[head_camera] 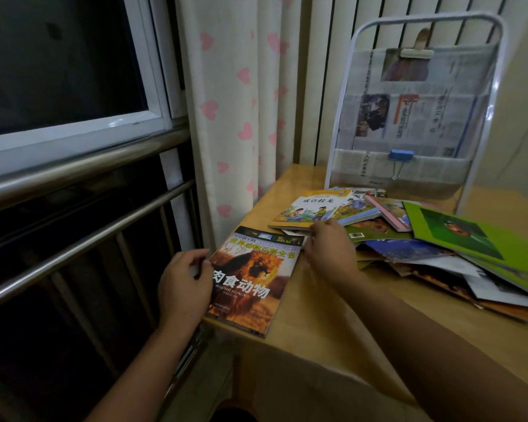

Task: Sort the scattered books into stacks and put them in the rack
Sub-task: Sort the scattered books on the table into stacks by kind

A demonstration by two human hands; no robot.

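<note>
- While most of the books lie in a loose heap, one glossy orange paperback with a lion on its cover [250,280] sits apart at the near-left corner of the yellow wooden table [317,345], likely the start of a first stack.
- Beside the lion book's left edge, the left hand [185,286] has its fingers curled with the tips at that edge; whether they pinch it cannot be told.
- Just past the lion book's far-right corner, the right hand [329,248] reaches with loosely bent fingers toward the heap, touching the near edge of a thin yellow picture book [308,208]; no firm grip shows.
- Right of the lion book, the pile of scattered thin books [424,242] is slick, flat and overlapping, a bright green cover [476,242] uppermost.
- Behind that pile stands the white wire-framed rack with clear plastic pockets [421,117], holding newspaper and a blue binder clip [401,155].
- Next, I judge, one book must be slid free without dragging its neighbours.
</note>
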